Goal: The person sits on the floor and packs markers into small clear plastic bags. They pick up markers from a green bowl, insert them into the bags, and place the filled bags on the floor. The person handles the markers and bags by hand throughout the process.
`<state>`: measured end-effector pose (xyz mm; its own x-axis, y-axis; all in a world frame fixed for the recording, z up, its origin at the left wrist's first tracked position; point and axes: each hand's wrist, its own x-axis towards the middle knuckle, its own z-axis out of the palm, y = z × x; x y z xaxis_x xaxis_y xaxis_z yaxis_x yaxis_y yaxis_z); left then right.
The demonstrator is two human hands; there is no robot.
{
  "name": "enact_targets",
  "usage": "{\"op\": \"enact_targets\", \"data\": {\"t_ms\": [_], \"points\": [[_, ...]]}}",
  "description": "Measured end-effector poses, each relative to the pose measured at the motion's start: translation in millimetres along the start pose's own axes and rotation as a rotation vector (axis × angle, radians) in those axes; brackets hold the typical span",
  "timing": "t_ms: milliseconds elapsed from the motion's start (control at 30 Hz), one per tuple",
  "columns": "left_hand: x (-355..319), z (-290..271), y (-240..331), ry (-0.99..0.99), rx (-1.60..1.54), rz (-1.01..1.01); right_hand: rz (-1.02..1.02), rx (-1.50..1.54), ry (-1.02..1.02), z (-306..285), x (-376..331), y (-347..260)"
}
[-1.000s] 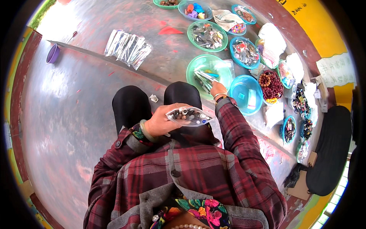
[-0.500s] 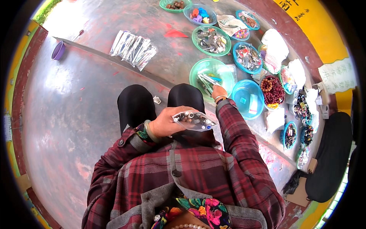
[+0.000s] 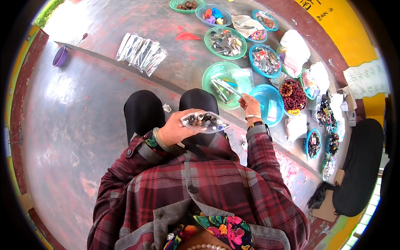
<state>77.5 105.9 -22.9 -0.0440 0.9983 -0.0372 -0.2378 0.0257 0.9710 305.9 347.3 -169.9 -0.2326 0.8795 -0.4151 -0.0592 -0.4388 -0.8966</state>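
My left hand (image 3: 171, 130) is closed around a clear plastic bag (image 3: 211, 128) above my lap. The bag's mouth faces up, and the ends of several pens show inside, dark, brown, white and one blue. At the near right edge of a green basin (image 3: 206, 88), my right hand (image 3: 251, 106) pinches the end of a slim whitish pen (image 3: 231, 88). That pen slants up and left over the basin. Several more pens (image 3: 218, 92) lie in the basin, beside a clear plastic packet (image 3: 243, 76).
A blue basin (image 3: 256, 111) with a small packet inside stands right of the green one. Basins of bagged small items, dark red beads (image 3: 294, 96) and white sacks (image 3: 296, 46) crowd the right. Filled clear bags (image 3: 141, 54) lie ahead on the floor. A purple basin (image 3: 60, 56) sits far left.
My right hand has drawn back from inside the green basin to its near right edge, a pen between its fingers. My left hand still holds the bag, a little higher in view.
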Motion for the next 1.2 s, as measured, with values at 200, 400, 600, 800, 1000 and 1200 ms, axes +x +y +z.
{"op": "enact_targets", "data": {"t_ms": [200,400,600,800,1000,1200], "points": [[-1.9,0.1,4.0,0.013,0.021,0.0,-0.106,0.303,-0.184,1.5,-46.7,-41.4],[-1.7,-5.8,-6.9,0.001,-0.166,0.047,-0.47,0.212,-0.421,32.4,-107.7,-117.3],[-1.8,-1.4,-1.4,-0.004,-0.21,0.051,-0.772,0.048,-0.533,71.5,-168.1,-168.8],[-1.9,-3.7,-9.3,-0.019,-0.191,0.076,-0.94,-0.262,-0.533,100.0,-194.7,-182.1],[-1.3,-3.2,-9.1,-0.045,-0.199,0.13,-1.038,-0.512,-0.592,120.4,-204.9,-197.3],[-1.1,-2.8,-6.9,-0.044,-0.157,0.134,-1.043,-0.694,-0.772,141.4,-206.1,-202.6]]}}
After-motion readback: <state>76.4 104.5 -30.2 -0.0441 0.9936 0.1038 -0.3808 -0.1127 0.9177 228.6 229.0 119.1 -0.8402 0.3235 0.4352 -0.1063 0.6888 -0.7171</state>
